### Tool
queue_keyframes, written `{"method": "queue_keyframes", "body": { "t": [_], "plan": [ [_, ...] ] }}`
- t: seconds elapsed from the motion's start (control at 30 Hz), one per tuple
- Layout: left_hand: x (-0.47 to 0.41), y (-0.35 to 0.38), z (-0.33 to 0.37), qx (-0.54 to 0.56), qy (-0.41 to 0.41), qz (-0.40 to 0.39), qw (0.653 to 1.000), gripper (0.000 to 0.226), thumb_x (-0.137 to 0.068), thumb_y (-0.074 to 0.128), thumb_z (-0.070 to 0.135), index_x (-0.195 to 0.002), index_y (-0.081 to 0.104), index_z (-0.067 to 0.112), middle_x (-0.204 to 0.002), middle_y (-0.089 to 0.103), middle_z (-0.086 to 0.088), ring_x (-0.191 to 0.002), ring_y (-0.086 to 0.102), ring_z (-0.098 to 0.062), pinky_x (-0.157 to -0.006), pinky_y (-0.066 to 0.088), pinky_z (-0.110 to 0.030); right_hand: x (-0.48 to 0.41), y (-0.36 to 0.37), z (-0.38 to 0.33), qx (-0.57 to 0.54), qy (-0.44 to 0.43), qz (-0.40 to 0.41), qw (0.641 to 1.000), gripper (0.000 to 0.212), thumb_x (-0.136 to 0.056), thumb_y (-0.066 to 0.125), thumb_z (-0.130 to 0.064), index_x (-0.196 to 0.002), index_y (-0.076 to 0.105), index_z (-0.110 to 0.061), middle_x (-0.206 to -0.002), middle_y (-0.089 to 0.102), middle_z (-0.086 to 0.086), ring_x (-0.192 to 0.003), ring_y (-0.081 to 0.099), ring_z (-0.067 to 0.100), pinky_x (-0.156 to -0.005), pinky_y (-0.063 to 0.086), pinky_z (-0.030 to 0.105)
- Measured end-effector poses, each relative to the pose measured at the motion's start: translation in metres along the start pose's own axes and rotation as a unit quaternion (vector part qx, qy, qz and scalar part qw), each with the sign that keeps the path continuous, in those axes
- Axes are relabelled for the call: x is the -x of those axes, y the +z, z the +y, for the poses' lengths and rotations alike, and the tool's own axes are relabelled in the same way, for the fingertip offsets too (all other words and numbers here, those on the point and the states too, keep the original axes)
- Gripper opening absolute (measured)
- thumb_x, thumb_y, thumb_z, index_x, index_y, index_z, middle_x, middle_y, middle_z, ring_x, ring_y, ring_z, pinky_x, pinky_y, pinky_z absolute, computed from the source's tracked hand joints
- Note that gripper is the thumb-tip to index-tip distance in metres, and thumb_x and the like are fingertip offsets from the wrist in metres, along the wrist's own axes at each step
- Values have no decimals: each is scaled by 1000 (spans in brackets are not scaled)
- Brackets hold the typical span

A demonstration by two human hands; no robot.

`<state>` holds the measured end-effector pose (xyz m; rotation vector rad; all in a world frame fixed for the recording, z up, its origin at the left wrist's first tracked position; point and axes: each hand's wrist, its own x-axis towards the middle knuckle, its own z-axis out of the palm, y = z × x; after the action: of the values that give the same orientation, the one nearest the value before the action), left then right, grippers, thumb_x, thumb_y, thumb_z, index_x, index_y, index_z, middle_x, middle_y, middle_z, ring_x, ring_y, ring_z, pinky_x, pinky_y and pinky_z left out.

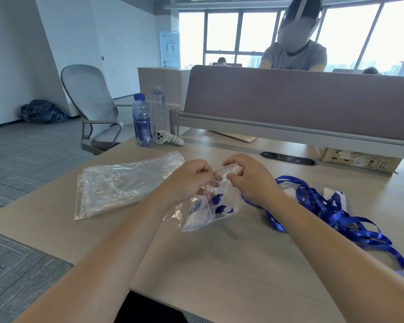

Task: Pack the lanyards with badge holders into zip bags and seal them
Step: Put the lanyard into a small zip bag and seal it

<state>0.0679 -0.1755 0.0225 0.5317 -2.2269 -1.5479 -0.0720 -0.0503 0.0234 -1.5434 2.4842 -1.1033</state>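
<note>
Nothing is reading clearly here. The cardboard box (359, 159) at the far right of the bench (219, 252) is showing a row of black handling pictograms, too blurred to tell apart. The white controller (168, 137) is carrying short dark lettering on its handle, and the blue bottle (141, 122) is bearing a printed label, both illegible. The standing sign (170, 48) is showing text too small to read

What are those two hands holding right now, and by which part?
Both pinch the small clear plastic zip bag, blue lanyard inside, along its red-lined opening: the left hand at one end, the right hand at the other.
</note>
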Motion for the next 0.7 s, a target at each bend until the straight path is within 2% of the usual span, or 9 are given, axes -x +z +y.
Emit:
{"method": "queue_keyframes", "body": {
  "t": [0.07, 0.1, 0.23, 0.33, 0.43, 0.5, 0.57, 0.63, 0.7],
  "plan": [
    [4, 0, -1, -23, -2, 10, 1000, 11, -92, 59, 15, -82, 62, 13, -100, 77, 0, -97, 72, -20, -89, 58, -51, 1, -2, -2, 12, 10, 6, 1000, 13, -94, 61, -19, -102, 66, -27, -97, 62, -14, -84, 60, 11, -81, 51, 31],
    [6, 1, -1, -36, -4, 14, 999, 11, -93, 60, 17, -82, 62, 13, -100, 76, -1, -98, 71, -22, -88, 59, -48, 3, -2, -4, 21, 11, 2, 1000, 9, -94, 62, -20, -98, 68, -25, -92, 62, -14, -85, 59, 10, -80, 50, 30],
    [19, 3, -1, -110, -21, 16, 994, 13, -94, 62, 26, -91, 61, 13, -103, 73, -6, -97, 69, -26, -80, 59, -36, 9, -5, -7, 50, 12, -4, 999, 7, -93, 64, -23, -96, 71, -22, -99, 64, -7, -88, 58, 11, -82, 51, 30],
    [35, 7, 1, -117, -51, -15, 992, 32, -88, 69, 43, -96, 57, 15, -93, 65, -3, -79, 63, -18, -74, 54, -32, 14, -5, -9, 57, 24, 7, 998, 8, -92, 66, -25, -97, 71, -22, -100, 65, -5, -89, 59, 12, -83, 52, 31],
    [50, 12, 6, -249, -49, -27, 967, 42, -80, 73, 54, -97, 54, 20, -96, 63, 3, -85, 59, -18, -77, 47, -34, 19, -7, -11, 56, 43, 17, 997, 11, -91, 66, -27, -99, 72, -21, -99, 68, -4, -89, 61, 13, -84, 54, 34],
    [58, 14, 10, -319, -59, -45, 945, 35, -83, 72, 44, -95, 54, 17, -95, 61, 1, -82, 55, -18, -73, 43, -33, 21, -9, -12, 58, 59, 17, 996, 11, -91, 66, -28, -98, 72, -22, -97, 69, -5, -88, 62, 13, -85, 55, 35],
    [62, 13, 14, -335, -74, -56, 938, 18, -88, 65, 27, -86, 53, 13, -85, 57, -6, -72, 53, -21, -66, 41, -32, 24, -11, -12, 64, 69, 20, 995, 10, -91, 66, -29, -98, 71, -23, -95, 69, -6, -87, 62, 13, -85, 56, 36],
    [60, 9, 20, -295, -98, -27, 950, 9, -91, 56, 13, -83, 57, 9, -81, 56, -15, -62, 62, -27, -62, 48, -34, 27, -16, -13, 77, 77, 33, 993, 10, -90, 66, -31, -96, 70, -24, -92, 69, -7, -84, 62, 14, -82, 56, 38],
    [56, 2, 25, -245, -116, 27, 962, 12, -93, 51, 6, -87, 61, 3, -86, 63, -20, -70, 71, -35, -68, 60, -42, 28, -24, -15, 93, 81, 47, 991, 13, -90, 66, -34, -95, 68, -22, -90, 68, -5, -83, 62, 16, -80, 55, 38]
  ]
}}
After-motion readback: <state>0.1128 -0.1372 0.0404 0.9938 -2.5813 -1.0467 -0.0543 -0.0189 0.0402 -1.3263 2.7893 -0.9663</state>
